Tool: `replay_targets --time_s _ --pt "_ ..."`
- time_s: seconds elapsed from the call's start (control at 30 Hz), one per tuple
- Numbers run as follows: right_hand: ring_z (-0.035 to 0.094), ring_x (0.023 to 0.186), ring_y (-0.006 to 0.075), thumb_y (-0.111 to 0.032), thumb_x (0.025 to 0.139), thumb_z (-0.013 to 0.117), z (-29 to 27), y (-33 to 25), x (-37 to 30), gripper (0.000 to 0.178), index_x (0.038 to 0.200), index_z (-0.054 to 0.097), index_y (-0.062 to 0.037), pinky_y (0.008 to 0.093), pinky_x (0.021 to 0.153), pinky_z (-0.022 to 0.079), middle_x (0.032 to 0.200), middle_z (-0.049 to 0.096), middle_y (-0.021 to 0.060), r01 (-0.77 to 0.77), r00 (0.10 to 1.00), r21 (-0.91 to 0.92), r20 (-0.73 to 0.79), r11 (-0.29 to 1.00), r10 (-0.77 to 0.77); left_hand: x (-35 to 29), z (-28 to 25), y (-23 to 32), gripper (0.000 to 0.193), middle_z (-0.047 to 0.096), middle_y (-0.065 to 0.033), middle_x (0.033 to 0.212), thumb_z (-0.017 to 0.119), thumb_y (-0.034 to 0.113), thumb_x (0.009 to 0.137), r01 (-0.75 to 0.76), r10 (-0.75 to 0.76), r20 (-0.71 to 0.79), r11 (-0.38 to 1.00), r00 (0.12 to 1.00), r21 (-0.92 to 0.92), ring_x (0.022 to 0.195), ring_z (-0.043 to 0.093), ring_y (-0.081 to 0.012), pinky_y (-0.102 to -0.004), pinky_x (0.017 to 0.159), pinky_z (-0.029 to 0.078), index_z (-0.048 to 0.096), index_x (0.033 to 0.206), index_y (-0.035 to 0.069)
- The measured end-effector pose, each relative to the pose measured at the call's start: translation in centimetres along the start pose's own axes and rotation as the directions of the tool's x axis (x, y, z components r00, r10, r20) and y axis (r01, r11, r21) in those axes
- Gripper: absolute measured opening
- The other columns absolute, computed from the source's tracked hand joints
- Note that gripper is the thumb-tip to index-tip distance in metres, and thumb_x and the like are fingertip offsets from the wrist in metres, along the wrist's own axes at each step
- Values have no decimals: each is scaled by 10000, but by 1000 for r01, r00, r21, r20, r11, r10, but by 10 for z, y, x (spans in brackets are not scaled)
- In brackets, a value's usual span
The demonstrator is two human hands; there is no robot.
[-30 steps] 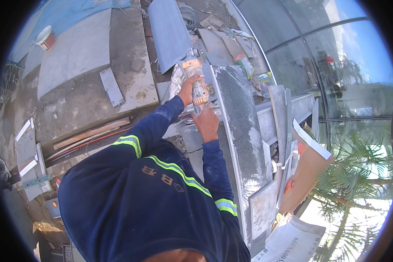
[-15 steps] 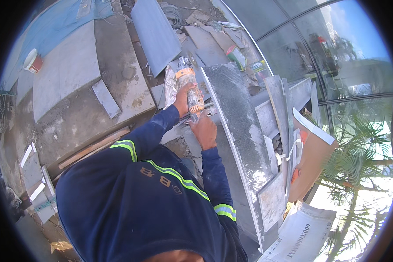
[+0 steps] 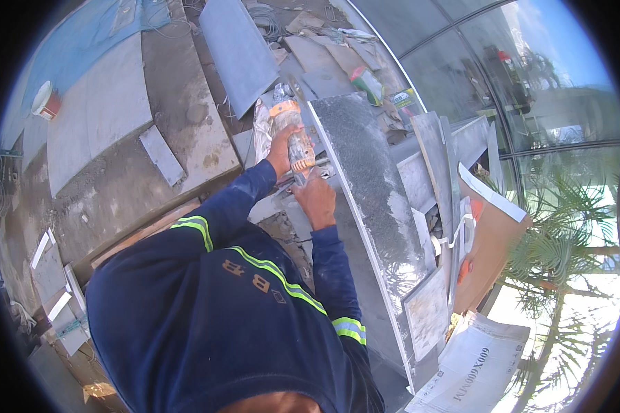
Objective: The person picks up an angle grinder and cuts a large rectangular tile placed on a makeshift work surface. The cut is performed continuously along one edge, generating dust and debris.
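Note:
An orange, dust-coated angle grinder [image 3: 299,146] points away from me, its metal head [image 3: 282,93] at the far end. My left hand [image 3: 280,151] is wrapped round the middle of its body. At the near end, my right hand [image 3: 317,200] is closed round the narrow rear of the same tool. Just right of the grinder lies a long dark grey stone slab [image 3: 368,165] with a pale edge and white dust smeared over it. The grinder's disc cannot be made out clearly.
Thin slab offcuts [image 3: 434,155] lean along the slab's right side, beside a brown board [image 3: 492,241] and a flattened white carton [image 3: 472,361]. A grey panel [image 3: 238,55] lies ahead. A white-and-red bucket [image 3: 46,100] stands far left. Glass panels [image 3: 448,76] rise at the right.
Both hands and the grinder have shifted slightly left in view, and the surroundings have shifted slightly too. The hold on the grinder looks the same.

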State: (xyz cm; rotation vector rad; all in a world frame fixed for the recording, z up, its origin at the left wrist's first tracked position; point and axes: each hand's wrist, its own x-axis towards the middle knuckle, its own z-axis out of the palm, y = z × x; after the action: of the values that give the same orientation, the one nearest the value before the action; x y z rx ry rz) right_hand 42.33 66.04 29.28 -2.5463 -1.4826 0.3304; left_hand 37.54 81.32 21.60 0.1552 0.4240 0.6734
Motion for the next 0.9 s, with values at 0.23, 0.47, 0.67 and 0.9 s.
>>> replay_targets --time_s 0.23,0.47,0.67,0.9 --pt "709 834 427 -350 782 788 -9 5 9 584 1103 515 54 497 738 568 877 707 261 53 998 -35 26 998 -52 -2 4 -1 329 637 -137 897 717 239 842 -41 40 -14 999 999 -31 828 691 -312 -483 728 596 552 1080 81" --pt "691 883 463 -339 765 773 -12 7 14 591 1113 526 69 516 784 554 913 698 303 62 997 -24 39 998 -61 0 11 -3 350 640 -150 844 748 231 806 -86 85 -9 994 996 -71 737 698 -315 -473 671 599 561 1047 60" --pt "700 863 445 -308 793 748 -14 13 18 530 1092 506 56 506 760 559 885 698 292 139 990 -112 29 984 -137 3 14 -8 367 638 -148 806 758 191 794 -146 146 -6 987 989 -67 682 695 -305 -451 628 599 549 1056 39" --pt "695 875 458 -314 793 747 -18 16 19 558 1120 522 77 517 779 550 899 698 295 125 991 -74 46 989 -122 5 16 -12 351 671 -158 873 743 205 821 -126 123 -43 990 992 -70 715 700 -302 -445 653 603 556 1079 58"
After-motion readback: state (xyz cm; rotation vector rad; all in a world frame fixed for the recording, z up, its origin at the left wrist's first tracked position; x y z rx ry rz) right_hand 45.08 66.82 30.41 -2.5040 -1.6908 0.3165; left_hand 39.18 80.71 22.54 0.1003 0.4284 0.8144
